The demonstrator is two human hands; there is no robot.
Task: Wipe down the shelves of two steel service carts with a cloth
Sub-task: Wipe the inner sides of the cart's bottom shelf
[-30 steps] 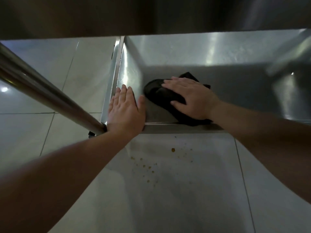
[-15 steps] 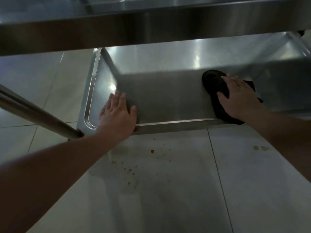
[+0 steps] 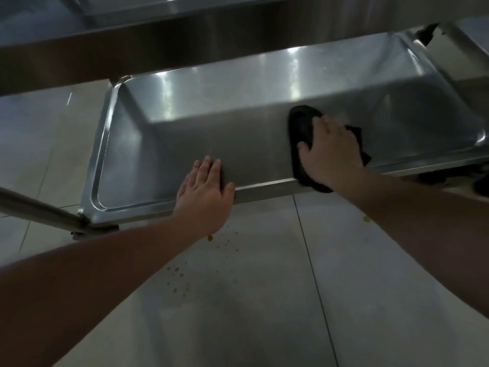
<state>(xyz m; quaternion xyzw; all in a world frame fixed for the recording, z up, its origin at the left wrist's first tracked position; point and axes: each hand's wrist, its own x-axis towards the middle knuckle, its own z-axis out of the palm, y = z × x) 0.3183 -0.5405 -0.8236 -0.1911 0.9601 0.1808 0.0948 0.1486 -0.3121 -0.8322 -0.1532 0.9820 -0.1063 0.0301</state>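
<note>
Though blurred, right grip (image 3: pixel 332 152) flat on cloth (image 3: pixel 301 128).

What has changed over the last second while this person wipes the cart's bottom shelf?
The right hand slid the black cloth from the shelf's left end toward its right half. The left hand shifted rightward along the front rim of the bottom shelf. Unchanged: right hand flat on the cloth, left hand bracing the rim.

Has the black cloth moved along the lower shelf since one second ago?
Yes. The black cloth, under the right hand, went rightward along the lower shelf, away from its left corner.
</note>
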